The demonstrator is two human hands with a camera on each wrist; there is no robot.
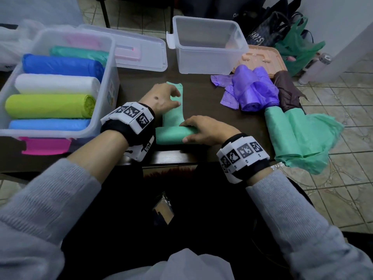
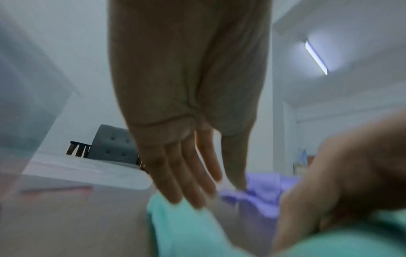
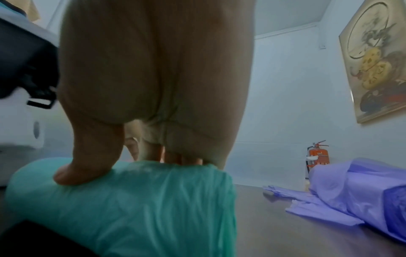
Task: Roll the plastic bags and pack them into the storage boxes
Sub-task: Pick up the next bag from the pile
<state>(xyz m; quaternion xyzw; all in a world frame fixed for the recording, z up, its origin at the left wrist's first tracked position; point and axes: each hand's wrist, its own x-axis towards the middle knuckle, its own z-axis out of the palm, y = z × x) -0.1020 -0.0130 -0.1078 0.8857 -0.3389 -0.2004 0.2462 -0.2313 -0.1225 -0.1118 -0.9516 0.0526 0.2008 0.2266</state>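
A green plastic bag lies on the dark table (image 1: 201,98), its near end wound into a roll (image 1: 169,136) and its flat tail (image 1: 177,87) stretching away from me. My right hand (image 1: 183,132) grips the roll (image 3: 131,200), thumb on the near side and fingers over the far side. With fingers straight, my left hand (image 1: 178,99) rests on the flat tail (image 2: 175,217). The left storage box (image 1: 50,134) holds several coloured rolls. An empty clear storage box (image 1: 207,19) stands at the back.
A clear lid (image 1: 141,51) lies between the boxes, and a peach lid (image 1: 262,57) behind loose purple bags (image 1: 254,87). A brown bag (image 1: 286,87) and loose green bags (image 1: 298,138) lie at the table's right edge, partly hanging over it. The front edge is just below the roll.
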